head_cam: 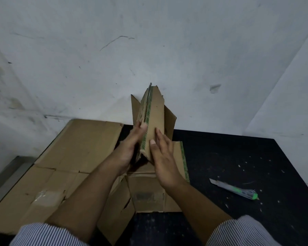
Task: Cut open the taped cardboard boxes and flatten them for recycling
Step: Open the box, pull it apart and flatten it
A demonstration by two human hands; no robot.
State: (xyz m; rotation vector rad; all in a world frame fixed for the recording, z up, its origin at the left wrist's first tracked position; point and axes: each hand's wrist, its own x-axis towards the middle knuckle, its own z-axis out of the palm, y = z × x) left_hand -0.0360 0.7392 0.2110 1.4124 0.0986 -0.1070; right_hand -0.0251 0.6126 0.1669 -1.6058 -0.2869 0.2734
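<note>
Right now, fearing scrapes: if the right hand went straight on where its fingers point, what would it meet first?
The right hand rests on the upright cardboard panel; past it, probably the wall, depth unclear.

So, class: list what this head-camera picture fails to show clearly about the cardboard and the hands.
Head view only:
Green print along the box edge: blurred.
Label low on the box: blurred.
Left hand palm: turned away, against the box.
Flat cardboard near corner: covered by the left forearm.
</note>
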